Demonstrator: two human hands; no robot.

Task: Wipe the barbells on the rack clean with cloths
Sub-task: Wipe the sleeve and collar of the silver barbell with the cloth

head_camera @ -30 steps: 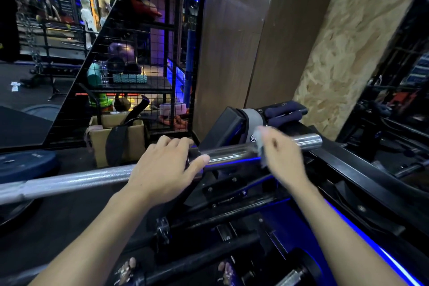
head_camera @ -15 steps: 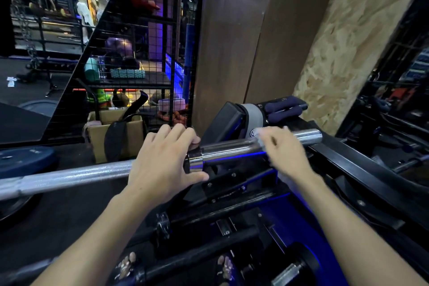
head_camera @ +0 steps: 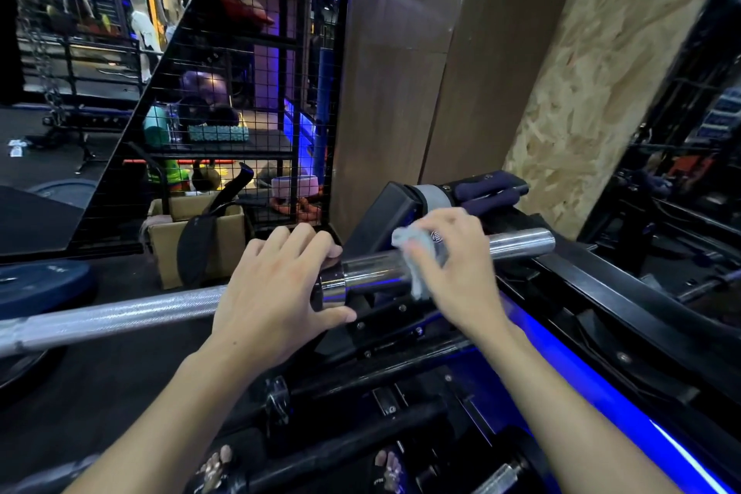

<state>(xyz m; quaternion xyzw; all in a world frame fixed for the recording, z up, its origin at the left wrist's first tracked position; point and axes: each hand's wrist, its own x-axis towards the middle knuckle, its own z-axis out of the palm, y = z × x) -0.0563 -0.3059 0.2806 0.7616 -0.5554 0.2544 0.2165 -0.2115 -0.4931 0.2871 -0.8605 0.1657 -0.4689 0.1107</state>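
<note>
At the bottom centre of the frame, bare toes [head_camera: 385,463] show between dark bars lying low in the black rack [head_camera: 625,301], whose right side carries a bright blue light strip [head_camera: 625,405]. Above them, mid-frame, the barbell [head_camera: 112,319] runs from the left edge up to the right. The left hand [head_camera: 272,293] curls over the bar just beside its shiny collar, fingers on top and thumb beneath. The right hand [head_camera: 457,273] pinches a pale, bunched cloth [head_camera: 419,257] against the smooth sleeve, whose bare end sticks out to the right. Just behind the sleeve, a black block with a grey band and purple grips [head_camera: 487,188] stands in the way; what it belongs to is hard to tell. At the left edge sits a dark weight plate [head_camera: 40,285] on the black floor. Farther back, centre-left, a cardboard box [head_camera: 196,237] stands before a wire-mesh cage [head_camera: 240,92] of gear. Brown panels and a chipboard wall [head_camera: 601,72] rise at upper right.
</note>
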